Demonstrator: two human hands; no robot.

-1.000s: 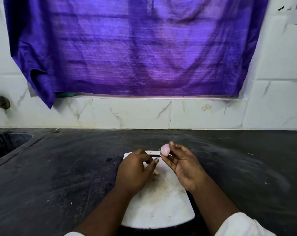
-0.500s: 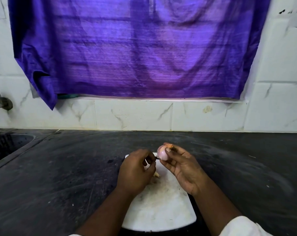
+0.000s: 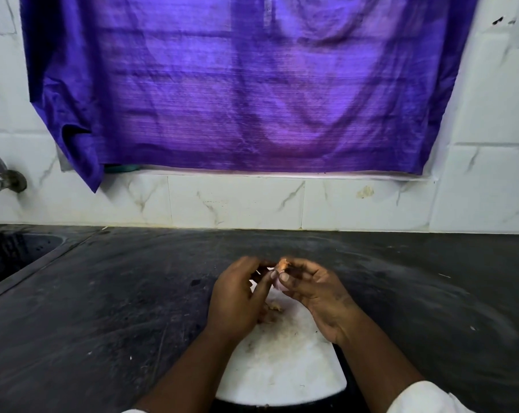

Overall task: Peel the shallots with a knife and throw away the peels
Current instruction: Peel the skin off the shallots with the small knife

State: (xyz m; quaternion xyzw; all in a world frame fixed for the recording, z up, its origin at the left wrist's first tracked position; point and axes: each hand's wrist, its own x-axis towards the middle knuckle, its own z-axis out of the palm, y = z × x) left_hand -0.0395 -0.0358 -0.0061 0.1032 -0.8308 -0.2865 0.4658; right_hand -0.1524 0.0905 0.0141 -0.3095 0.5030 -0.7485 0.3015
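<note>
Shallot (image 3: 279,282) is held above the far end of the white cutting board (image 3: 282,368), pinched by right hand (image 3: 317,296): pale pink flesh exposed, orange-brown skin curled at its 12 o'clock. Left hand (image 3: 237,299) is closed at its 9 o'clock; what it holds cannot be told. Peel scraps (image 3: 274,307) lie on the board at 6 o'clock.

Purple cloth (image 3: 237,84) over white tiles (image 3: 237,201) and a dark counter (image 3: 103,308).
The tiles carry grey marble veins; the cutting board (image 3: 282,368) is white with brownish specks; the shallot (image 3: 279,283) is pale pink, its peel tip orange.
</note>
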